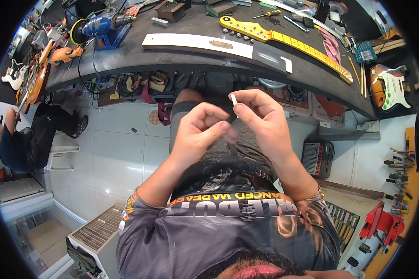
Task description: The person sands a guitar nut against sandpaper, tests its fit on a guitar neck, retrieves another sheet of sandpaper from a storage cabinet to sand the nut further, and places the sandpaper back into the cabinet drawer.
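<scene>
My right hand (pixel 260 118) pinches a small white strip (pixel 234 99), like a guitar nut blank, between thumb and forefinger, held up in front of my lap. My left hand (pixel 201 132) is curled beside it, fingers bent, its fingertips blurred and close to the right hand's fingers; whether it touches the strip I cannot tell. Both hands hover over my lap, just in front of the dark workbench (pixel 139 58). On the bench lies a yellow guitar neck (pixel 284 39) with tuners, and a long white-and-dark board (pixel 209 45).
A blue bench polisher (pixel 100 25) stands at the bench's left. Another person (pixel 23 139) sits on the floor at far left with guitars nearby. A sunburst guitar body (pixel 388 86) lies at right. A small amplifier (pixel 317 158), a red vise (pixel 381 223) and hanging tools are at right.
</scene>
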The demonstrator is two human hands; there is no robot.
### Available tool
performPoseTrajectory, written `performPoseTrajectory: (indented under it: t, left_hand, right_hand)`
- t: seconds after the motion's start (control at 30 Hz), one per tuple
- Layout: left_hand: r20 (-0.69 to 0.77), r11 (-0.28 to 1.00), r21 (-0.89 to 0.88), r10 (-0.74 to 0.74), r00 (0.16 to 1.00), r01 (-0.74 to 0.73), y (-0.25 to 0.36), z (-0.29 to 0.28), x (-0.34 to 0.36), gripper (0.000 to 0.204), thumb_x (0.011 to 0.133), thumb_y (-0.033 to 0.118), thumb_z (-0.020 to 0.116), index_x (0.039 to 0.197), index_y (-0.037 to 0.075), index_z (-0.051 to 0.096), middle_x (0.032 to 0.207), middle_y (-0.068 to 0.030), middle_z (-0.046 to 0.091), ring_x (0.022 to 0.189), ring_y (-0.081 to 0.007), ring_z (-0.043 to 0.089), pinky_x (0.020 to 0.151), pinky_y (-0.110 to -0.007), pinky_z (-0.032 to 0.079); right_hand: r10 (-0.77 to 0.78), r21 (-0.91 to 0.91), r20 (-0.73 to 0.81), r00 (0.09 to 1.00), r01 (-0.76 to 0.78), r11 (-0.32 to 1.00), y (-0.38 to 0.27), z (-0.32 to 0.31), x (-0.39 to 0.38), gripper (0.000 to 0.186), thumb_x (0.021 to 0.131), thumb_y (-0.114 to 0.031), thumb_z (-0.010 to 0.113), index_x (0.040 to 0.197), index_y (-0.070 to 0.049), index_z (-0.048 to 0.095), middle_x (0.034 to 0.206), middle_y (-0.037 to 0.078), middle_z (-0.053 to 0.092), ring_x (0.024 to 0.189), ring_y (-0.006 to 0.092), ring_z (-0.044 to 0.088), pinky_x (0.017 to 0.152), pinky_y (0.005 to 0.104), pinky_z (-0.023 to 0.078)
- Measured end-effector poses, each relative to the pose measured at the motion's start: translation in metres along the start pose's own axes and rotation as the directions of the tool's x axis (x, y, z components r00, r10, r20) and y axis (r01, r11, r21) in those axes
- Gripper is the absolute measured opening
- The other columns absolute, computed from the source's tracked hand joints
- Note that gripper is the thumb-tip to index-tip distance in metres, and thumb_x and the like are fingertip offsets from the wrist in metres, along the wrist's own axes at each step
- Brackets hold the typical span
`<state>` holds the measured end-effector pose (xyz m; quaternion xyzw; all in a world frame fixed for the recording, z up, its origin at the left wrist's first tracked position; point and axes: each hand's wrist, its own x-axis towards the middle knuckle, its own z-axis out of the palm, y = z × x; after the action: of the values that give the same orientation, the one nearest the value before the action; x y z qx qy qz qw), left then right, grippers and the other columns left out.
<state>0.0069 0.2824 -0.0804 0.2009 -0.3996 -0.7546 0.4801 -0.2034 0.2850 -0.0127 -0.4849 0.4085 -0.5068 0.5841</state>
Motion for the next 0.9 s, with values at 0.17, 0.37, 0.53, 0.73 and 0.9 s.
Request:
performPoseTrajectory:
  t: [0.17, 0.37, 0.53, 0.73, 0.9]
  left_hand:
    - [0.232, 0.008, 0.972, 0.141, 0.962, -0.236, -0.063, -0.143, -0.054, 0.048, 0.105, 0.031, 0.081, 0.143, 0.004, 0.072, 0.143, -0.0190, 0.077, 0.141, -0.0379, 0.069, 0.121, -0.050, 0.051]
    - [-0.874, 0.696, 0.242, -0.146, 0.463, 0.676, -0.134, -0.260, -0.153, 0.051, 0.119, 0.042, 0.061, 0.149, 0.001, 0.068, 0.142, -0.0173, 0.075, 0.132, -0.0311, 0.073, 0.114, -0.044, 0.053]
    - [-0.627, 0.753, 0.616, 0.291, 0.723, 0.232, -0.104, -0.179, -0.077, 0.027, 0.114, 0.017, 0.070, 0.134, -0.001, 0.074, 0.126, -0.0070, 0.077, 0.110, -0.0145, 0.070, 0.099, -0.033, 0.056]
    - [0.047, 0.848, 0.461, 0.273, 0.961, -0.263, 0.004, -0.037, 0.004, 0.037, 0.104, -0.004, 0.077, 0.141, 0.000, 0.073, 0.124, -0.0079, 0.072, 0.112, -0.0141, 0.071, 0.100, -0.032, 0.057]
    - [0.125, 0.857, 0.413, 0.283, 0.951, -0.309, 0.024, 0.004, 0.018, 0.033, 0.102, -0.007, 0.080, 0.134, 0.000, 0.076, 0.123, -0.0103, 0.072, 0.112, -0.0172, 0.071, 0.096, -0.032, 0.058]
  right_hand:
    - [0.033, 0.127, 0.011, 0.999, -0.034, 0.991, 0.007, -0.014, 0.010, 0.019, 0.111, -0.014, 0.077, 0.124, 0.000, 0.074, 0.110, 0.004, 0.079, 0.102, 0.0080, 0.070, 0.094, 0.0274, 0.056]
    - [0.087, 0.213, 0.079, 0.993, -0.102, 0.972, 0.012, -0.029, 0.012, 0.019, 0.114, -0.018, 0.073, 0.121, 0.000, 0.073, 0.106, 0.006, 0.078, 0.097, 0.0099, 0.070, 0.091, 0.0274, 0.056]
    - [0.067, 0.133, 0.100, 0.993, -0.080, 0.988, 0.022, -0.028, 0.014, 0.020, 0.114, -0.016, 0.071, 0.126, 0.000, 0.074, 0.108, 0.003, 0.077, 0.098, 0.0082, 0.068, 0.091, 0.0266, 0.055]
    - [-0.002, 0.047, 0.173, 0.985, -0.007, 0.999, 0.022, -0.026, 0.014, 0.020, 0.114, -0.012, 0.069, 0.127, 0.001, 0.077, 0.108, -0.001, 0.074, 0.099, 0.0054, 0.063, 0.090, 0.0250, 0.052]
    - [-0.055, -0.020, 0.164, 0.985, 0.059, 0.998, 0.016, -0.031, 0.012, 0.017, 0.114, -0.009, 0.069, 0.124, 0.001, 0.078, 0.110, -0.001, 0.073, 0.101, 0.0058, 0.063, 0.091, 0.0247, 0.052]
